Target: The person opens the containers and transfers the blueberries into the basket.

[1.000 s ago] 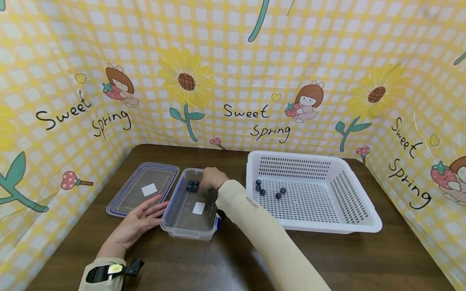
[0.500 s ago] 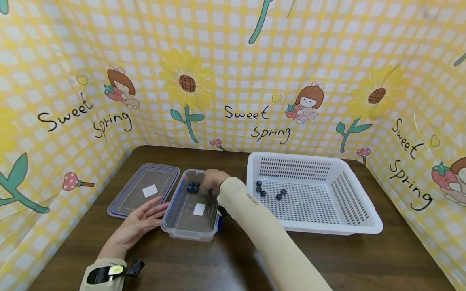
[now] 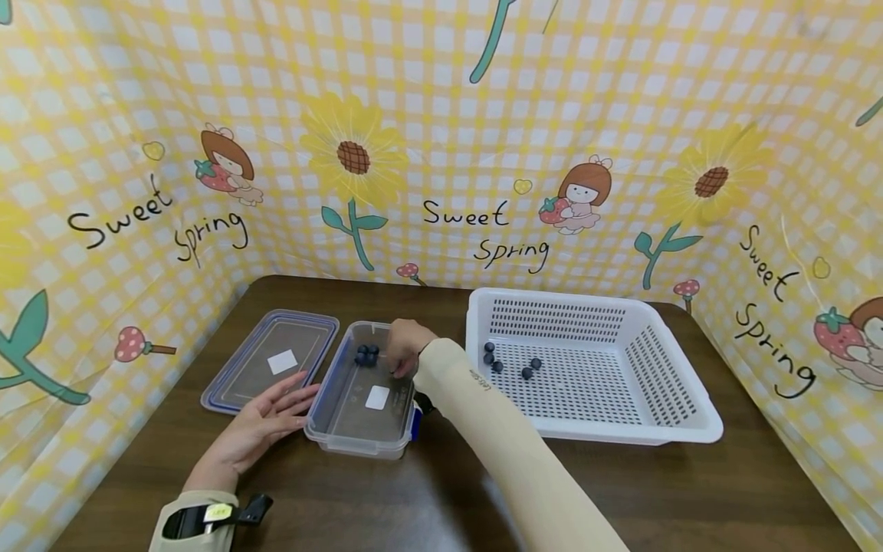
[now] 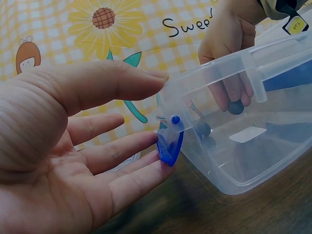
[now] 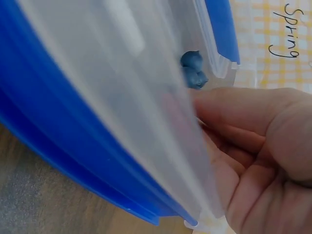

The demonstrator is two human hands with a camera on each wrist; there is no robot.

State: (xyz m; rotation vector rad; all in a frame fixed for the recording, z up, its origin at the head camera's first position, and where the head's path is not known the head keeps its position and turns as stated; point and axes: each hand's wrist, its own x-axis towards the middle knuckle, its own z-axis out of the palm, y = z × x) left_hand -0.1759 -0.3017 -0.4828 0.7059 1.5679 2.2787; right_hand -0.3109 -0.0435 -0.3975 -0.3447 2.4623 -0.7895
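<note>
A clear plastic food container (image 3: 345,429) with blue side clips stands on the table, several blueberries (image 3: 366,354) grouped at its far left. My right hand (image 3: 408,346) reaches down into it from the right. In the left wrist view, its fingertips pinch one blueberry (image 4: 236,107) above the container's floor. The container's wall partly covers those fingers in the right wrist view, where two or more blueberries (image 5: 192,61) show beyond them. My left hand (image 3: 258,425) has its fingers spread at the container's left side, touching the blue clip (image 4: 170,144).
Left of the container lies its clear lid (image 3: 251,360) with a blue seal, partly under the left fingers. To the right, a white perforated basket (image 3: 593,429) holds several blueberries (image 3: 497,367). A yellow checked cloth (image 3: 441,138) hangs around the table.
Inside the container, my right hand has lowered slightly and its fingers now point down near the right wall. The left hand and the basket's blueberries stay put.
</note>
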